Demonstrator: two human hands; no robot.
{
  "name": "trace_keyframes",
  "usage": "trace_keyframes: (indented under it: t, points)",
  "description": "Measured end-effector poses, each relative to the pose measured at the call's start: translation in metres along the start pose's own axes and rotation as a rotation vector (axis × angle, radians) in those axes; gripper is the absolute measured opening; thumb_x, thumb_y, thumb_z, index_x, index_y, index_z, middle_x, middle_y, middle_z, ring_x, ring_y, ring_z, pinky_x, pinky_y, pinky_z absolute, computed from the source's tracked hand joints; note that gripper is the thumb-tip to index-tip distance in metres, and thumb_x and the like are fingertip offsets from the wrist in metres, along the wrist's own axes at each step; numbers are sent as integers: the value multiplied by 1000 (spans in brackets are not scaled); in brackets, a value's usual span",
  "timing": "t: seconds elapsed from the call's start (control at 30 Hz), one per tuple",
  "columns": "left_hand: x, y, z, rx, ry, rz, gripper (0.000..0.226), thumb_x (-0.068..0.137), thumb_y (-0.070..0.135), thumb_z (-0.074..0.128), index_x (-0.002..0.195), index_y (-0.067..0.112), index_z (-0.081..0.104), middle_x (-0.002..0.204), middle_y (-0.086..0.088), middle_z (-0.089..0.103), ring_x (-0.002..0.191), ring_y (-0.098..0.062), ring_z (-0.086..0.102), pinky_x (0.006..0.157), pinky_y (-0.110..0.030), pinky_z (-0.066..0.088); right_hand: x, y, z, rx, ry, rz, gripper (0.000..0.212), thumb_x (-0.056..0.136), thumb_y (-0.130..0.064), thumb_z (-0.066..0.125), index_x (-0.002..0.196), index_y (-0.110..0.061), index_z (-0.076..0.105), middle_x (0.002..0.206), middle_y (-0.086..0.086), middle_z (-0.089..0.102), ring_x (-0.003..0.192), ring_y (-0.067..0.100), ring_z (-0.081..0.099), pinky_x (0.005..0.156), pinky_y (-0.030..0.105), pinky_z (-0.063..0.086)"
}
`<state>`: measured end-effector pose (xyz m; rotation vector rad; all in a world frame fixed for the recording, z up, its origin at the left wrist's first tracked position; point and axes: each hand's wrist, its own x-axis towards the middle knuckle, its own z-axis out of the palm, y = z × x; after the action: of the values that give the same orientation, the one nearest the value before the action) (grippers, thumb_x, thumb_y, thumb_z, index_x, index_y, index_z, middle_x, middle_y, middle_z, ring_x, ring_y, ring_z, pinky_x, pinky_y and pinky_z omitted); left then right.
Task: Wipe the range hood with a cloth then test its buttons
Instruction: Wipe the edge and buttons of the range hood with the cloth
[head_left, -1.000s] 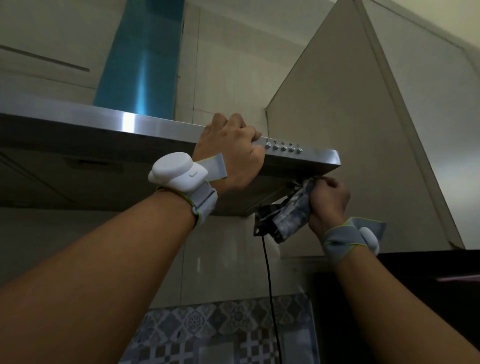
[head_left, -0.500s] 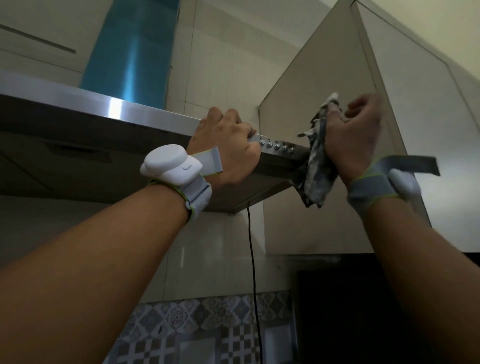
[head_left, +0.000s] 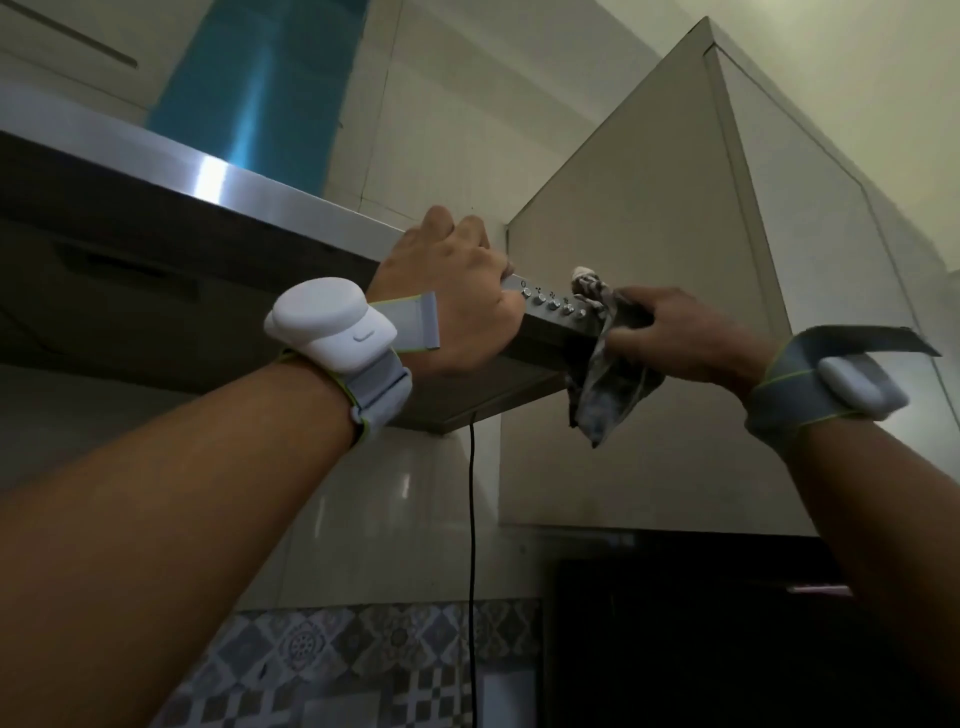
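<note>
Stainless steel runs along the front lip of the range hood (head_left: 291, 200), and from where I stand both of the person's hands are up on its right-hand end. The left hand (head_left: 457, 291) grips the lip, fingers hooked over the top edge and the palm underneath, as if to steady it. The right hand (head_left: 691, 338) holds a crumpled grey patterned cloth (head_left: 613, 384), fingers curled round it. It presses the cloth against the far right corner of the lip, so part bunches above the edge and the rest hangs below.

What matters next is the row of small round buttons (head_left: 553, 304). They sit on the front strip between the two hands, strung along its long axis. The left knuckles are just beside the first button, and the cloth touches or covers the last one; I cannot tell which. I'd judge the wiping is not yet finished, and a stroke leftward along the strip would carry the cloth straight over the buttons towards the left hand. For the testing, the left hand is as near as the right and has no cloth to get rid of.

Behind rises the hood's chimney, wrapped in blue film (head_left: 260, 93). A pale wall cabinet (head_left: 623, 208) stands close on the right, and a black cord (head_left: 471, 519) hangs down past patterned tiles (head_left: 363, 660).
</note>
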<state>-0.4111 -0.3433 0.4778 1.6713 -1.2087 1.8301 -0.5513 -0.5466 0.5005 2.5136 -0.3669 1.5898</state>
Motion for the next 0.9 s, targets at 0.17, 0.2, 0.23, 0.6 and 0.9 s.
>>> trace_keyframes:
  t: [0.17,0.2,0.23,0.6,0.9]
  points:
    - [0,-2,1,-5,6,22,67,79,43,19,125,18,60,122,-7,52,114,-25,39,93,-38,33,1,2,-14,-215,-151,-106,90,72,-41,79,148,-35,31,138,-1,53,120,23,52,104,45,44]
    - [0,-2,1,-7,13,25,67,79,42,19,125,18,60,121,-8,52,114,-25,39,92,-38,33,3,2,-13,-239,-139,-116,90,69,-45,81,146,-35,35,134,-2,56,118,23,54,102,45,45]
    - [0,-2,1,-7,24,25,66,79,42,19,124,17,61,121,-8,52,113,-25,39,92,-38,34,4,1,-12,-263,-124,-117,85,66,-47,82,141,-33,43,128,-2,60,113,22,57,98,44,47]
    - [2,-5,15,-48,109,-18,53,77,39,26,108,18,64,109,-1,50,109,-23,42,81,-30,26,-12,-23,22,-344,296,-169,32,79,-48,72,89,-18,69,80,7,64,70,25,57,63,38,49]
    - [6,-10,19,-87,135,-4,48,77,41,26,100,23,65,104,3,48,107,-21,40,78,-28,20,-20,-42,38,-294,447,-131,37,82,-49,67,80,-12,69,72,8,52,64,24,46,60,31,31]
